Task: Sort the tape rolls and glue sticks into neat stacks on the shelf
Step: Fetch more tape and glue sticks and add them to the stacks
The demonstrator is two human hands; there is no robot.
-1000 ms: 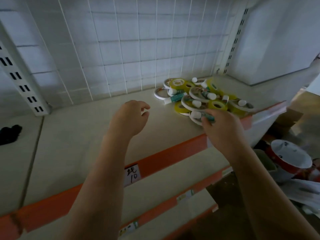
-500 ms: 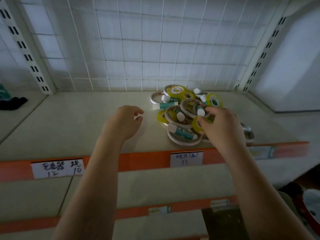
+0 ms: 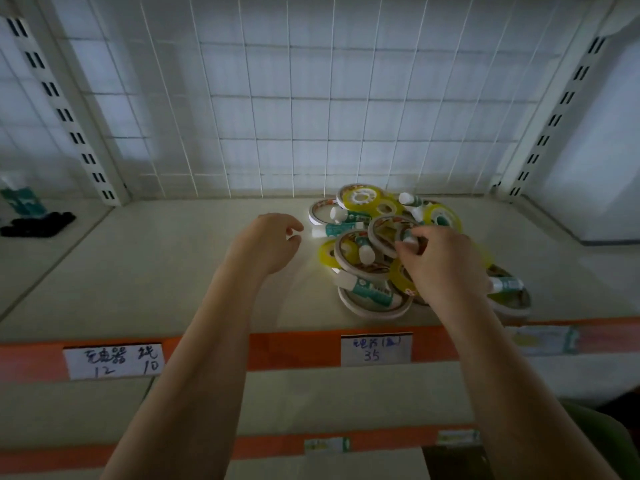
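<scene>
A jumbled pile of tape rolls [image 3: 360, 202] and green-and-white glue sticks [image 3: 369, 289] lies on the beige shelf [image 3: 156, 271], right of centre. Some rolls are yellow, others white-rimmed. My right hand [image 3: 440, 261] is on top of the pile and its fingertips pinch the white cap of a glue stick [image 3: 410, 240]. My left hand [image 3: 266, 244] hovers just left of the pile with fingers loosely curled, holding nothing.
A wire grid back panel [image 3: 311, 98] closes the shelf behind. Orange front rails carry handwritten price labels [image 3: 112, 360]. A green item and a dark object [image 3: 38, 223] sit on the neighbouring shelf at far left. Lower shelves lie below.
The view has swung to face the shelf squarely. My right hand moved from the pile's front edge up onto its middle and took hold of a glue stick cap. My left hand stayed beside the pile.
</scene>
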